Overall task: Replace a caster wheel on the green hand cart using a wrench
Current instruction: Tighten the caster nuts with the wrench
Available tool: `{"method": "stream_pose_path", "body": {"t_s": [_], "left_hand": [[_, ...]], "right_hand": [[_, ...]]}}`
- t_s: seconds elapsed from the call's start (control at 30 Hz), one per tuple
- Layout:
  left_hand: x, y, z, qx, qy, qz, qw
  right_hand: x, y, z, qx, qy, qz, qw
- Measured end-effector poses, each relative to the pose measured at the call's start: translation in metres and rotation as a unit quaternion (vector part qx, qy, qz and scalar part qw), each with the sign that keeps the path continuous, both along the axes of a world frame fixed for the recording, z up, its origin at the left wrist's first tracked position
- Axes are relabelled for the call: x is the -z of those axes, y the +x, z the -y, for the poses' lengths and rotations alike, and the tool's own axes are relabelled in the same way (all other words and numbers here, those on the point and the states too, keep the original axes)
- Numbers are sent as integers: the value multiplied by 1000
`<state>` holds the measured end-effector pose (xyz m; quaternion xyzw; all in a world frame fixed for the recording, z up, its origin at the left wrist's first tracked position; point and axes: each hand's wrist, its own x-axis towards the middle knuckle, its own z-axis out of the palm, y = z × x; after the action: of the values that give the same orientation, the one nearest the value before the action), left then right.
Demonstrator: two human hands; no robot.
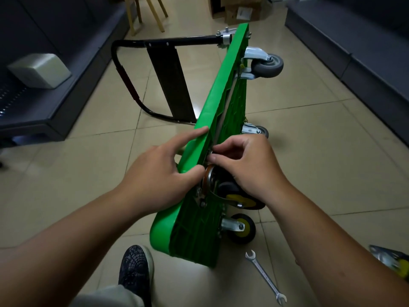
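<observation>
Handle [177, 40] tubing juts out to the left from the green hand cart [221, 89], which stands tipped on its long edge on the tiled floor. The cart's long axis runs away from the person toward the far boxes.

The left hand [159, 173] clamps the upper rim of the deck near the close end, with the index finger laid straight along the edge and the thumb pressed against the underside. Just to its right, the right hand [250, 165] curls over the caster wheel [241, 199]. Its thumb and forefinger pinch what is probably a fastener at the mounting plate, hidden under the fingertips. Both hands sit at the work, the right one nearer the plate.

The wrench [266, 277] lies on the floor below and right of the cart's near corner, apart from it and closest to the right arm, its length angled back toward the person. Reaching it looks unobstructed, since bare tile surrounds it. A second yellow-hubbed caster [242, 228] sits just above it, and a half-seen packet [389, 260] lies at the right edge.
</observation>
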<state>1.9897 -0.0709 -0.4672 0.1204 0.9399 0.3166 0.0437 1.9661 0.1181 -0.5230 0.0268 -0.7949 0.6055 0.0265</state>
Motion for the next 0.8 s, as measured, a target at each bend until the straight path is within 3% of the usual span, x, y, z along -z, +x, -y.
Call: {"method": "stream_pose_path", "body": {"t_s": [0.47,0.63,0.8], "left_hand": [[0,-2,-3,-10,-10,15,1000],[-1,-2,-6,-20,-30,4,999],[-2,-1,-4,-17,-25,8,1000]], "right_hand": [[3,-8,-1,-7,82,26,996],[-4,-10,0,17,46,23,998],[2,-9,-6,-38,18,73,996]]}}
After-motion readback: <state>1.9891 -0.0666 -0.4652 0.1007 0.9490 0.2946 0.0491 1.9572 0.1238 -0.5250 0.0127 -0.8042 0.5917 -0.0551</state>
